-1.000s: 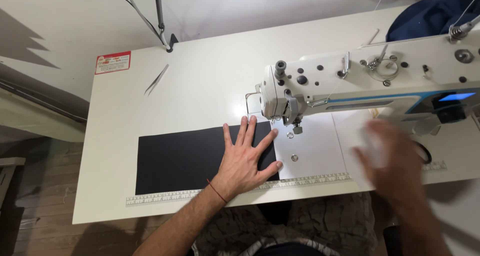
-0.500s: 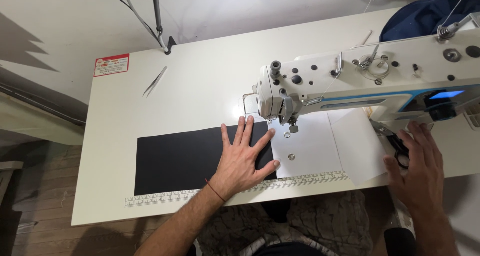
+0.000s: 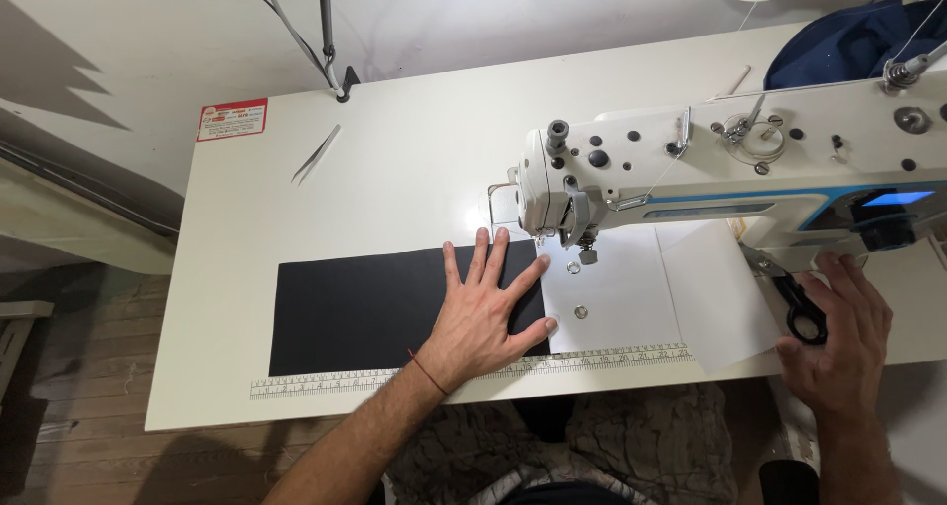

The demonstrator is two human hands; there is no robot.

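While the left hand (image 3: 490,313) lies flat and spread wide on the right end of the black fabric strip (image 3: 375,308), pinning it to the tabletop (image 3: 414,170), the right hand (image 3: 838,337) rests over the black-handled scissors (image 3: 801,308) near the right front edge, its fingers curled loosely around the handles; whether it has them fully gripped cannot be told. The strip runs parallel to the front edge, just behind the ruler (image 3: 464,372) fixed along that edge, and its right end sits just left of the needle area of the white sewing machine (image 3: 730,170). A white sheet (image 3: 671,298) lies under the machine head, reaching from the strip toward the scissors. Thin tweezers (image 3: 316,155) lie well apart near the rear left corner, beside a red label (image 3: 232,119). Dark blue cloth (image 3: 848,41) is bunched behind the machine at the rear right.

Judging by the layout, the work stands at preparation: fabric held in place and the cutting tool being reached. The next move seems to call for a firm grasp on the scissors while the left palm keeps the strip from shifting against the ruler.
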